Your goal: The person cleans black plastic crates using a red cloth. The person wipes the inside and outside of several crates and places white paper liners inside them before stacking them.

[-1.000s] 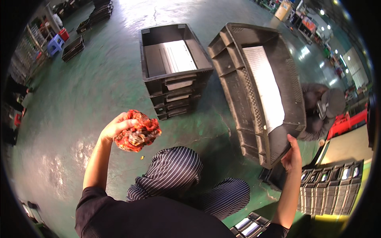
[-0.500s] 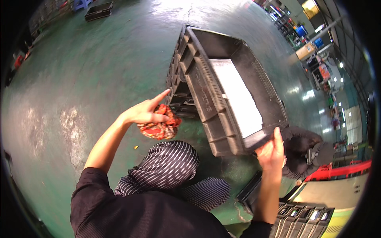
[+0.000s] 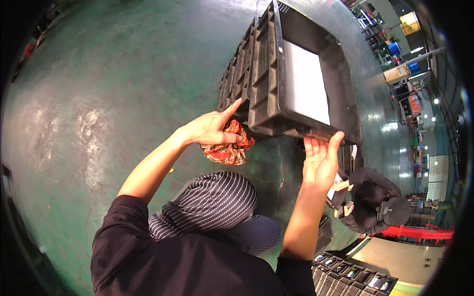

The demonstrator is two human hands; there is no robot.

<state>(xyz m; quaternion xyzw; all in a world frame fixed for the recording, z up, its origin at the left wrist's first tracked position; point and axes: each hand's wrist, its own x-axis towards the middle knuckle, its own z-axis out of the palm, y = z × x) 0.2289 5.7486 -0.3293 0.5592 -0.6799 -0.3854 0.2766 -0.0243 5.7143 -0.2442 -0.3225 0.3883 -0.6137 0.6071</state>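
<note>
A black plastic crate (image 3: 265, 81) sits at the upper right, its side lined up with the black crates (image 3: 236, 81) stacked under it. Inside lies a white sheet (image 3: 307, 81) that looks like paper or foam. My right hand (image 3: 320, 160) grips the crate's near end, fingers under the edge and thumb over it. In my left hand (image 3: 210, 129) is a bunched red patterned cloth (image 3: 223, 154), pinched under the thumb. The left index finger stretches out toward the stack's near side; whether it touches cannot be made out.
To the right, a person in dark clothes and a cap (image 3: 377, 197) bends down, hands near another crate. More black crates (image 3: 345, 276) with things in them stand at the lower right, beside a beige panel (image 3: 400, 261). My striped knees (image 3: 217, 204) are just below the stack.
The crate has swung from a slant into line with the stack and moved up and right. Both hands have gone farther out, the left one rightward with the cloth.
</note>
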